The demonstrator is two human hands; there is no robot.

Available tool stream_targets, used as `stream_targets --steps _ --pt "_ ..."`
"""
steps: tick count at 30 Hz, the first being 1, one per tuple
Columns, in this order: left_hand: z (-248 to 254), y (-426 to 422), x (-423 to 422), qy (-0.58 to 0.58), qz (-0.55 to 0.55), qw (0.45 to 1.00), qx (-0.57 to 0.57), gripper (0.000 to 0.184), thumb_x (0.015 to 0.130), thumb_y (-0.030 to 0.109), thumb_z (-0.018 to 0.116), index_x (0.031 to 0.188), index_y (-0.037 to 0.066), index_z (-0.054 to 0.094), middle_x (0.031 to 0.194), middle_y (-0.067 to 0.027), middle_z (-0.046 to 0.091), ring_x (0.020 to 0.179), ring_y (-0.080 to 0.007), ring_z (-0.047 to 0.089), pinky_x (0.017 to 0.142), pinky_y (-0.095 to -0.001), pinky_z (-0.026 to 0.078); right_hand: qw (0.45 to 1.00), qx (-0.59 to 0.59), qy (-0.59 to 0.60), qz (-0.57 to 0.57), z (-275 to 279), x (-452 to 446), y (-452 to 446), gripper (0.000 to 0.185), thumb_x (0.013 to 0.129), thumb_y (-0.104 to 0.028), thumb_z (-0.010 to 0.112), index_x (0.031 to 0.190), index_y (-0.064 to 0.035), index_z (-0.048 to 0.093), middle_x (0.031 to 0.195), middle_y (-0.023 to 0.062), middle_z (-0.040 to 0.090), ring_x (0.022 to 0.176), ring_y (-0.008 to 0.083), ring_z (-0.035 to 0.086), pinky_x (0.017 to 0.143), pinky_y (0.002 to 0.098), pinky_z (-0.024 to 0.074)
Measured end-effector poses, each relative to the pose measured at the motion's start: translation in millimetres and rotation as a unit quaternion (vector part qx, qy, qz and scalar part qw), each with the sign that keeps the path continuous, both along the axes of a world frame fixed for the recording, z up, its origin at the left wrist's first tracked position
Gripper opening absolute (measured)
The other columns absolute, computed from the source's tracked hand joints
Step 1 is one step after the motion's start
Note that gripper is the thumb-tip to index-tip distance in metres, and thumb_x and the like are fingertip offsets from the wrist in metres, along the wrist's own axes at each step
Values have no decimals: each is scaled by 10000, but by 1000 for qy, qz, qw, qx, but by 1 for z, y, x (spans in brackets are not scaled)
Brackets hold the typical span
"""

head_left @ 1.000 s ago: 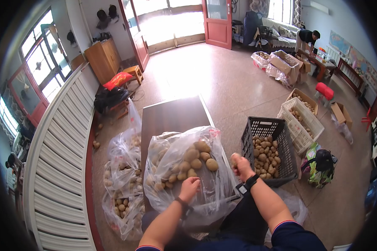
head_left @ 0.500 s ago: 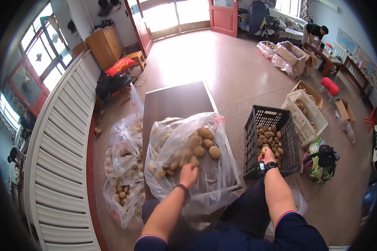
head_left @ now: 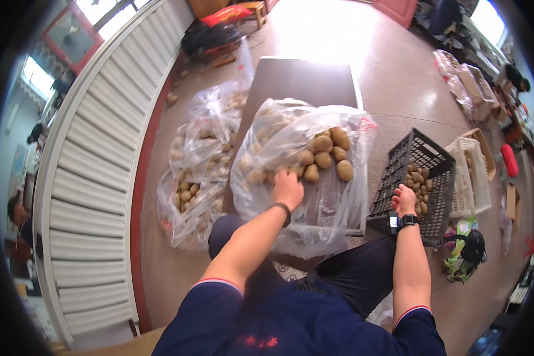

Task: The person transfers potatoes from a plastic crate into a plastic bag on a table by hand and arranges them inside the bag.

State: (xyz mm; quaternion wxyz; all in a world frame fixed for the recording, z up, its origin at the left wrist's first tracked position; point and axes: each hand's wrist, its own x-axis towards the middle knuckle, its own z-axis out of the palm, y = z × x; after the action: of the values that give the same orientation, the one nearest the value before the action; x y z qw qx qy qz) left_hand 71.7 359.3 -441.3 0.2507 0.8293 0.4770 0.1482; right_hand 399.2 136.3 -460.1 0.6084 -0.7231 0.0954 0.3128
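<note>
A clear plastic bag lies opened out on a dark low table, with brown potatoes bunched in it. My left hand reaches into the bag's near side, its bent fingers closed around a potato that they mostly cover. Beside the table on the floor is a black plastic crate, tilted in view and partly filled with potatoes. Over the crate's near left part hovers my right hand, fingers loosely curled and apart, with nothing visible in them.
More bagged potatoes lie left of the table, near a white radiator. Right of the crate stand a white basket and a green patterned bag. A person shows at the far left.
My view has tipped down and turned. My right hand has risen from among the potatoes to above the crate's near side. My left hand has reached farther into the potatoes in the bag.
</note>
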Motion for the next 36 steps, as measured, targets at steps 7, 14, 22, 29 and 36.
stream_targets --steps 7,14,22,29,36 --pt "-13 29 -2 41 58 997 4 347 841 129 510 1165 43 600 1332 -163 498 1176 -421 469 1013 -483 397 998 6 -14 59 -4 -6 7 154 858 -298 606 921 -162 571 806 -12 567 538 113 485 459 280 400" --pt "-10 23 2 100 13 995 13 295 809 101 565 1102 92 601 1248 -196 458 1085 -423 524 927 -485 454 992 -3 -80 96 9 -36 36 386 845 -209 621 1165 -9 539 819 52 593 525 132 545 418 277 414" --pt "-12 15 -2 136 -8 990 22 421 779 88 657 1158 51 478 1339 -206 366 1069 -428 551 903 -468 482 982 -30 -112 146 8 -59 53 410 849 -223 629 1185 -17 517 845 60 607 554 132 538 438 285 415" --pt "-19 13 -2 127 12 992 10 396 766 89 678 1113 67 488 1215 -202 409 1038 -418 568 883 -471 491 968 -59 -143 198 15 -64 51 422 861 -252 631 1188 -7 524 858 72 625 596 141 565 491 288 454" --pt "-2 10 -3 136 -5 987 -86 639 684 151 792 1196 59 421 1208 -200 413 1075 -403 557 931 -440 487 948 -88 -210 221 21 -73 52 452 811 -303 634 1128 16 600 984 199 680 865 289 674 761 369 525"
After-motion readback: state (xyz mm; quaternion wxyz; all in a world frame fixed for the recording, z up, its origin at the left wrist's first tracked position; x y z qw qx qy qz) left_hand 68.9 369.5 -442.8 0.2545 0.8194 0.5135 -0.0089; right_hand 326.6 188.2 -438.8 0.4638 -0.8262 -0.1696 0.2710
